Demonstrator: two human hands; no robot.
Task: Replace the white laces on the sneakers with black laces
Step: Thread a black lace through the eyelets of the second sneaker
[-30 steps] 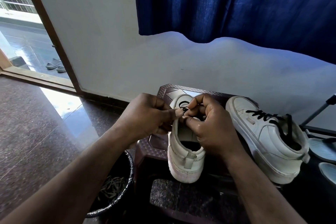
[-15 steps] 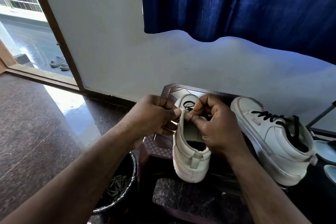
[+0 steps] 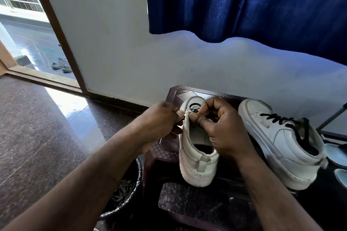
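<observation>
Two white high-top sneakers stand on a dark patterned stool (image 3: pixel 187 91). The left sneaker (image 3: pixel 197 157) points away from me, with a loop of black lace (image 3: pixel 194 107) over its toe end. My left hand (image 3: pixel 159 120) grips the sneaker's left eyelet flap from outside. My right hand (image 3: pixel 221 127) pinches the black lace at the same flap, fingers curled over the tongue. The lace end is hidden between the fingertips. The right sneaker (image 3: pixel 281 146) stands apart, laced in black (image 3: pixel 281 120).
A dark bin (image 3: pixel 127 199) at the stool's left holds pale laces (image 3: pixel 122 191). A blue curtain (image 3: pixel 253 5) hangs over the white wall. An open doorway (image 3: pixel 28 33) is at left with sandals (image 3: pixel 62 65) outside. Pale slippers (image 3: pixel 336 155) lie at the right edge.
Both hands stay at the left sneaker's eyelets, with the fingers shifted slightly. The view has drifted a little to the left. The right sneaker has not moved.
</observation>
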